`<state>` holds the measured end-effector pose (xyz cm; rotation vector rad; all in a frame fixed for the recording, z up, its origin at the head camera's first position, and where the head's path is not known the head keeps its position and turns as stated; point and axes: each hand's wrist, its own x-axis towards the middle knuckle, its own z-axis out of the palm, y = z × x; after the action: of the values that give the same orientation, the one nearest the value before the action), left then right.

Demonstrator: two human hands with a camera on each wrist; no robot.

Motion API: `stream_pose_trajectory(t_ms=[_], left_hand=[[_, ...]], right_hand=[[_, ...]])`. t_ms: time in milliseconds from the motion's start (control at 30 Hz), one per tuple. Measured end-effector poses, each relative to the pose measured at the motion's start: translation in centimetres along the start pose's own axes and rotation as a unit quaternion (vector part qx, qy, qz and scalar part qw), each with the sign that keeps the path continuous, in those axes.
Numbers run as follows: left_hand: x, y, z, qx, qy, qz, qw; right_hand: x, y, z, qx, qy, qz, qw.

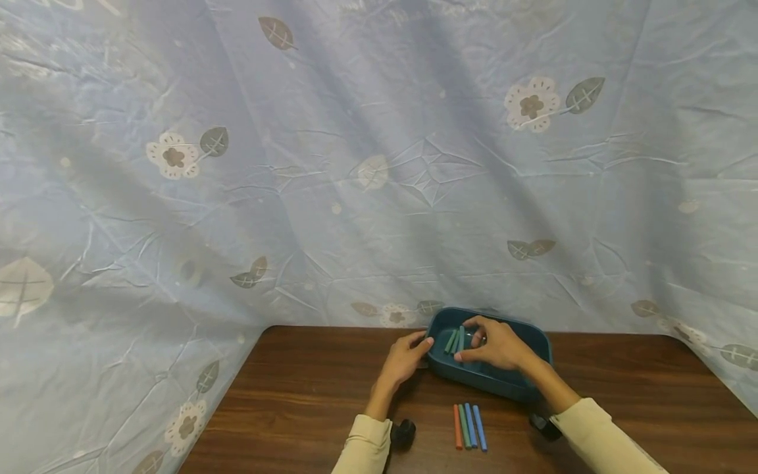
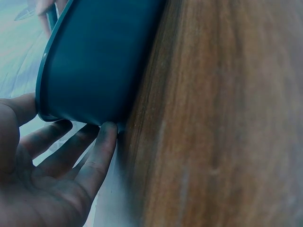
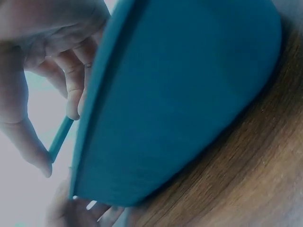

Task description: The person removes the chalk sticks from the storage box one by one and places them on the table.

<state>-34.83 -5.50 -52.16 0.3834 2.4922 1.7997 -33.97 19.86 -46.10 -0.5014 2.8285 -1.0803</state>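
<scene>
A dark teal tub (image 1: 491, 380) rests at the back of the table. My left hand (image 1: 406, 358) holds its left end, thumb at the rim and fingertips against the outer wall (image 2: 90, 71). Over the tub, my right hand (image 1: 496, 343) pinches a bluish-green chalk stick (image 3: 60, 138) by its two ends, between thumb and fingers. Green chalk sticks (image 1: 451, 342) lie inside the tub, close beside the held one. In front of the tub on the table, a red chalk stick (image 1: 458, 426), a green chalk stick (image 1: 464, 426) and two blue chalk sticks (image 1: 480, 428) lie side by side.
The brown wooden table (image 1: 308, 395) ends at the back against a hanging pale cloth (image 1: 331, 197) with printed leaves and flowers. Black wrist devices (image 1: 404, 434) show at both sleeves.
</scene>
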Motion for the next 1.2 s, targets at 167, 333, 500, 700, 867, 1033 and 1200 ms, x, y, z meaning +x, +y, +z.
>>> stream_pose_trajectory(t_ms=[167,333,500,700,867,1033,1200], left_hand=[[0.1,-0.1,-0.1,0.012,0.003,0.002,0.9999],[0.0,-0.2,-0.1,0.008,0.002,0.001,1.0],[-0.1,-0.2,-0.1,0.009,0.003,-0.004,0.9999],[0.0,-0.2,0.0,-0.011,-0.001,0.0,0.9999],[0.0,-0.3,0.1,-0.003,0.0,0.002,1.0],[0.0,-0.3,0.1,0.009,0.002,0.005,0.9999],[0.1,-0.2,0.1,0.021,0.004,0.011,0.9997]], right_hand=[[-1.0,-0.7,-0.1,0.003,0.001,-0.018,0.9998],[-1.9,-1.0,0.1,0.0,0.001,-0.033,0.9995],[-2.6,-1.3,0.1,0.002,0.002,-0.047,0.9989],[-3.8,-1.6,0.2,0.01,-0.006,-0.06,0.9981],[-4.7,-1.7,0.2,0.009,-0.01,-0.076,0.997],[-5.6,-1.9,0.1,0.002,-0.004,-0.092,0.9957],[-6.3,-1.9,0.2,0.01,-0.005,-0.097,0.9952]])
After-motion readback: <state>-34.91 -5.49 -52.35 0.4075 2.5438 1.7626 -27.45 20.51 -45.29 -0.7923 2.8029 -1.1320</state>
